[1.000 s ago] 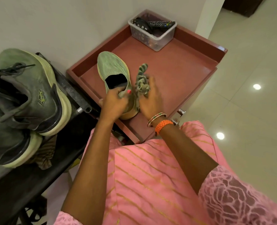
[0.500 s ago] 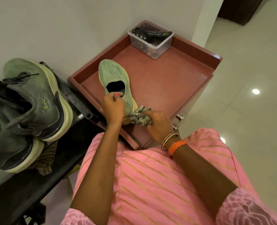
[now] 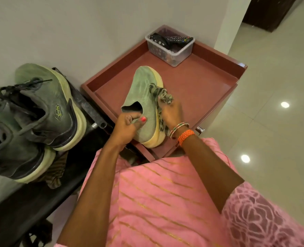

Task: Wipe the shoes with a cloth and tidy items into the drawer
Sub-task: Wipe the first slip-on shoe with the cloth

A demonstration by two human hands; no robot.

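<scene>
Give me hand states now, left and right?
Left hand: closed, pinching the shoe at its collar.
Right hand: closed, holding the cloth against the shoe's side.

Tilted green shoe (image 3: 144, 104), striped cloth (image 3: 162, 94) against it

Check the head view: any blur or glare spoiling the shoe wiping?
Head view: the right hand and cloth are motion-blurred against the shoe; the left hand is sharp; glare spots lie only on the floor; wide-angle distortion bends the wall edges.
</scene>
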